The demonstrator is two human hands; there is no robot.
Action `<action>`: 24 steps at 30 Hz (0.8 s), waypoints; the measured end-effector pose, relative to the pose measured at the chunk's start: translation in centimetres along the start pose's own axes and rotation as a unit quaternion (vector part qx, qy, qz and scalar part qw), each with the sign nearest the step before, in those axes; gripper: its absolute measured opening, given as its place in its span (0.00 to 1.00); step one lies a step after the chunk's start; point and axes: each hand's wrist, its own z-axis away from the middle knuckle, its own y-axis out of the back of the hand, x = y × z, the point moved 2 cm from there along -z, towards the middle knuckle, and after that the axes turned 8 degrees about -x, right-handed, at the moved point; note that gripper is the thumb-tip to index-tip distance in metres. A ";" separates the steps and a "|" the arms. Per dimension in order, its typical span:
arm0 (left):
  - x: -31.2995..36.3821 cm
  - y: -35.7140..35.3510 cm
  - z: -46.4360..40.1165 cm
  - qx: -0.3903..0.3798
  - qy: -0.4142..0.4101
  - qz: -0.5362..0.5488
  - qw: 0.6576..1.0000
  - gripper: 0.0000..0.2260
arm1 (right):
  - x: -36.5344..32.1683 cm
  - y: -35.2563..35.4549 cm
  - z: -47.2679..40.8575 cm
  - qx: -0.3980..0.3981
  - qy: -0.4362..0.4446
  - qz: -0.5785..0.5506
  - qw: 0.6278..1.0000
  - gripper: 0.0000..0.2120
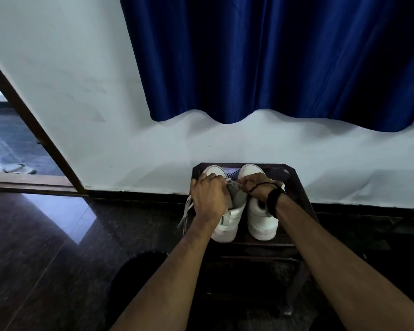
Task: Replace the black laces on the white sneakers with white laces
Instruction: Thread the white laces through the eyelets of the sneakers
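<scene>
Two white sneakers [244,206] stand on one dark counter [294,185], with two hands [209,194], one white lace [187,211], one blue curtain [273,58].

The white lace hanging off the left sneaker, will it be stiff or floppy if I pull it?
Probably floppy: the white lace droops limp over the left sneaker and past the dark stool's edge. It looks flat and thin, so likely light. A pull may slide it through the eyelets.

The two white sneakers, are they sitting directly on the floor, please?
No, the two white sneakers stand side by side on a small dark table, raised above the floor.
</scene>
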 end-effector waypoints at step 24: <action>0.3 0.1 0.3 -0.001 -0.055 -0.051 0.997 0.06 | -1.7 -0.7 1.6 0.048 -0.018 0.032 0.998 0.11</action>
